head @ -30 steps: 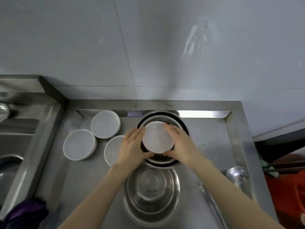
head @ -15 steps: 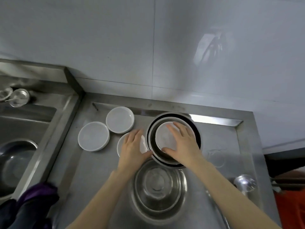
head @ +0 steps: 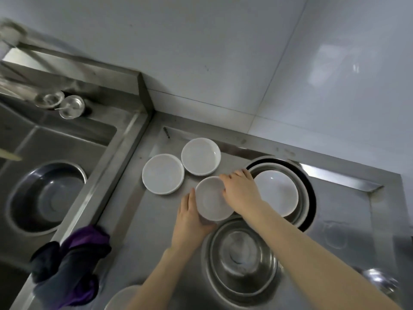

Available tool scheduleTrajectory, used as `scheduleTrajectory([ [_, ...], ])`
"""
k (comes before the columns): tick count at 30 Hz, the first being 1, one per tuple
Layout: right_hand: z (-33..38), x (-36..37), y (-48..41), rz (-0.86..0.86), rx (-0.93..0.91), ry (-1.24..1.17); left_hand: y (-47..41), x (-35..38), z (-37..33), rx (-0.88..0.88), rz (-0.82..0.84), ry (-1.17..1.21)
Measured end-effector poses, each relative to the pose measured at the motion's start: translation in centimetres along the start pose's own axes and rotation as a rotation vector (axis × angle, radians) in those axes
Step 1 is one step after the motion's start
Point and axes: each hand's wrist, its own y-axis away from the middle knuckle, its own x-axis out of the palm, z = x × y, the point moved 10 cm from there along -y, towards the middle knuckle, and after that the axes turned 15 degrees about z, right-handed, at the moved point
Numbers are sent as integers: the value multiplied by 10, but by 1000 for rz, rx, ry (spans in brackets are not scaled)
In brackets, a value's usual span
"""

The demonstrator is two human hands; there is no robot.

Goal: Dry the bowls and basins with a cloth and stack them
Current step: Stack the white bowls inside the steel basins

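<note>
Both hands shifted left, left hand (head: 192, 218) and right hand (head: 240, 190) grip closed around round glossy white bowl (head: 212, 199)

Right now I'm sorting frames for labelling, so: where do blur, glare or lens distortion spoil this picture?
Head view: the wide lens bends the counter rim and wall tiles; the far left corner is motion-smeared; glare streaks the right wall; the purple cloth is soft; both hands and the white bowl between them read fairly sharp.
</note>
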Motion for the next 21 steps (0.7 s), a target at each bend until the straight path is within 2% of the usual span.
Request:
scheduleTrajectory([
  [6, 7, -2, 5, -32, -93, -123, 15, -16, 8, 36, -91, -3],
  [13, 11, -39, 20, -193, -137, -550, 23, -74, -10, 143, -270, -163],
  [16, -3, -57, 8, -215, -69, -740, -3, -95, -26, 152, -213, -139],
  [21, -21, -76, -20, -224, -2, -843, -59, -109, -35, 157, -138, -216],
])
